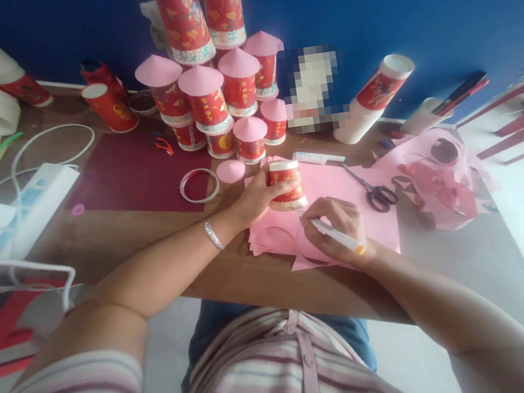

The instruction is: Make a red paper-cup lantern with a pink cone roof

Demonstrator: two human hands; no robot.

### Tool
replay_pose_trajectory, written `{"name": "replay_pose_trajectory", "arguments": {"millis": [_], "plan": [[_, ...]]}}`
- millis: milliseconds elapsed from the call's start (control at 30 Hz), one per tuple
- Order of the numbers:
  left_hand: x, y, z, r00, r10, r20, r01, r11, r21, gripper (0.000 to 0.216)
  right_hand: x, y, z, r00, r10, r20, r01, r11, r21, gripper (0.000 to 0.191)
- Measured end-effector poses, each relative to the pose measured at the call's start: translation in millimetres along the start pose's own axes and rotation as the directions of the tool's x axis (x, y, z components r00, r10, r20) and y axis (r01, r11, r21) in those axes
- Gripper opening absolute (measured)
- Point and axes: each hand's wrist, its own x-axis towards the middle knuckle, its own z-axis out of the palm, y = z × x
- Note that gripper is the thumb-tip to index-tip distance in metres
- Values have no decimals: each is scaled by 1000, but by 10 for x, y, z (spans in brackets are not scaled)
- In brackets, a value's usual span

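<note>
My left hand is wrapped round a red paper cup standing upside down on a sheet of pink paper. My right hand grips a white pen with an orange end, its tip touching the paper at the cup's rim. A silver bracelet sits on my left wrist.
Behind stands a stack of red cups with pink cone lids. Scissors lie right of the cup, beside pink paper scraps. A loose pink cone and a ring lie on the wooden table. A power strip is at left.
</note>
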Motion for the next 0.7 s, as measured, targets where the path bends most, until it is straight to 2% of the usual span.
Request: {"name": "replay_pose_trajectory", "arguments": {"millis": [400, 700], "plan": [[-6, -6, 9, 999, -47, -14, 47, 999, -22, 51, -25, 12, 24, 1000, -7, 20, 7, 1000, -12, 18], [-5, -18, 7, 999, -36, -5, 36, 999, -10, 48, -11, 19, 29, 1000, -14, 16, 14, 1000, -24, 17]]}}
